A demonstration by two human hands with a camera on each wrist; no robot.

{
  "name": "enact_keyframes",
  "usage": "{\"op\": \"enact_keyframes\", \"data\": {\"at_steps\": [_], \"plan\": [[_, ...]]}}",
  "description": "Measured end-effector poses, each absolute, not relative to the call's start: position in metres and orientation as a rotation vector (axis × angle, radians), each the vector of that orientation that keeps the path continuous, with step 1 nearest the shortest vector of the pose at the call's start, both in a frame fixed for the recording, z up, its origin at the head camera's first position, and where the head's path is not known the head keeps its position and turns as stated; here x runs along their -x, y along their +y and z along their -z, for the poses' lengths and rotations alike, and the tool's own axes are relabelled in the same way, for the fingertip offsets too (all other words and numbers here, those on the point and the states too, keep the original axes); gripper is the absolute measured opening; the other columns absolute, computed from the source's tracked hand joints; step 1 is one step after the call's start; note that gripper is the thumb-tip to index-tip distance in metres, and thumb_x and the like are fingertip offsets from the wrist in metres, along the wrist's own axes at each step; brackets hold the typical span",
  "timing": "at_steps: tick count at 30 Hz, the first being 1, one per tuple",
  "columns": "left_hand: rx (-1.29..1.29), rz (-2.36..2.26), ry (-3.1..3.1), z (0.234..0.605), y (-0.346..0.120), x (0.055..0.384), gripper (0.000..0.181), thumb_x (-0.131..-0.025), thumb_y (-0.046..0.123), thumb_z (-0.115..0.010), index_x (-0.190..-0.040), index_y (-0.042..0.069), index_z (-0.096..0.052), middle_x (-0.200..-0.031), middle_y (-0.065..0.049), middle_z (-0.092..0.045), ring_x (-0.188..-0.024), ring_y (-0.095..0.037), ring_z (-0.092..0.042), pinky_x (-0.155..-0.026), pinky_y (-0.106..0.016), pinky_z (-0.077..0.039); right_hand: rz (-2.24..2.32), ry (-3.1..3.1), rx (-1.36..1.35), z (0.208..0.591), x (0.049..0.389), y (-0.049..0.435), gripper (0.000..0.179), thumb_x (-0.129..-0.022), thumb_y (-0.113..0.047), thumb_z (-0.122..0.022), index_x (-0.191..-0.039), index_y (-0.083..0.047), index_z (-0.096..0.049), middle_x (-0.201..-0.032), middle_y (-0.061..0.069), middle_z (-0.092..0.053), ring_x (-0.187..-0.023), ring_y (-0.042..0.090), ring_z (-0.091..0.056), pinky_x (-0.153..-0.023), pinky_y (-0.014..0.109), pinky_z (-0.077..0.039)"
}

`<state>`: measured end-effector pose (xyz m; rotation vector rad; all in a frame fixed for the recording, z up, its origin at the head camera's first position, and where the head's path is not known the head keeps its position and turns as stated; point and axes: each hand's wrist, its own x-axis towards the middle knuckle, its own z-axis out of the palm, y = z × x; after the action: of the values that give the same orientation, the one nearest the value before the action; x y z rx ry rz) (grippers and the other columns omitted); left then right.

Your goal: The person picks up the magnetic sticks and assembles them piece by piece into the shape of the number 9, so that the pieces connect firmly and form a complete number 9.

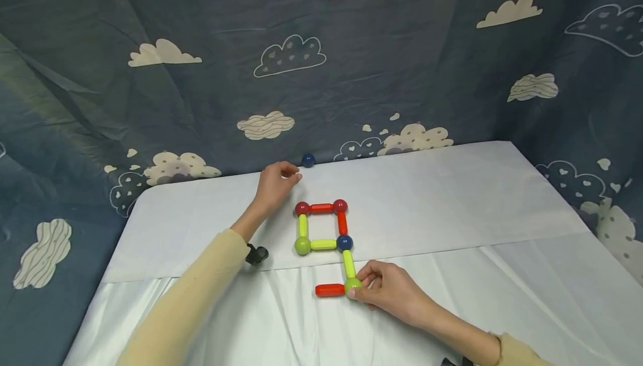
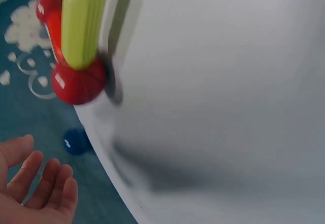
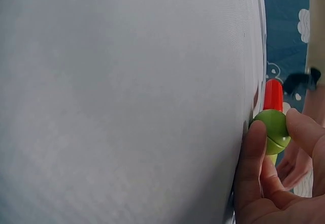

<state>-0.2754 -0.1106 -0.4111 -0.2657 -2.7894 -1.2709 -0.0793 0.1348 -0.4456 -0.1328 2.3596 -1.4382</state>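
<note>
My right hand pinches a green ball between thumb and fingers; the right wrist view also shows this green ball in the grip. From that ball a red rod sticks out to the left, and a green rod runs up to a blue ball. That blue ball is one corner of a square of rods, with two red balls along its top and another green ball at lower left. My left hand, fingers relaxed and holding nothing, hovers near a loose blue ball at the back edge.
A white cloth covers the table. Behind it hangs a dark blue curtain with a cloud print, meeting the table's back edge. A black wrist camera sits on my left wrist.
</note>
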Motion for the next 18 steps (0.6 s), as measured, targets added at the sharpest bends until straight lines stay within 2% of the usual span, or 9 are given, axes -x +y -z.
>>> {"op": "enact_keyframes", "data": {"at_steps": [9, 13, 18], "plan": [[0.114, 1.246, -2.826, 0.424, -0.1, 0.313, 0.026, -0.093, 0.012, -0.069, -0.115, -0.002, -0.067, -0.106, -0.014, -0.064, -0.093, -0.025, -0.056, -0.082, -0.037, -0.049, 1.439, 2.345, 0.147, 0.446, 0.079, 0.137, 0.04, -0.079, -0.034, -0.083, -0.099, -0.006, -0.063, -0.08, 0.001, -0.061, -0.058, 0.016, -0.058, -0.05, 0.025, -0.044], [0.126, 1.244, -2.848, 0.425, -0.095, 0.322, 0.03, -0.092, 0.011, -0.069, -0.119, 0.0, -0.064, -0.116, -0.015, -0.063, -0.101, -0.026, -0.057, -0.09, -0.038, -0.048, 1.448, 2.335, 0.146, 0.445, 0.079, 0.138, 0.039, -0.08, -0.035, -0.082, -0.098, -0.006, -0.063, -0.079, 0.002, -0.061, -0.059, 0.017, -0.058, -0.049, 0.025, -0.044], [0.136, 1.402, -2.87, 0.426, -0.091, 0.331, 0.043, -0.092, 0.009, -0.069, -0.133, 0.004, -0.057, -0.129, -0.015, -0.058, -0.114, -0.027, -0.056, -0.096, -0.038, -0.047, 1.448, 2.33, 0.144, 0.445, 0.079, 0.139, 0.039, -0.08, -0.034, -0.082, -0.098, -0.006, -0.063, -0.079, 0.001, -0.061, -0.058, 0.016, -0.057, -0.049, 0.024, -0.043]]}}
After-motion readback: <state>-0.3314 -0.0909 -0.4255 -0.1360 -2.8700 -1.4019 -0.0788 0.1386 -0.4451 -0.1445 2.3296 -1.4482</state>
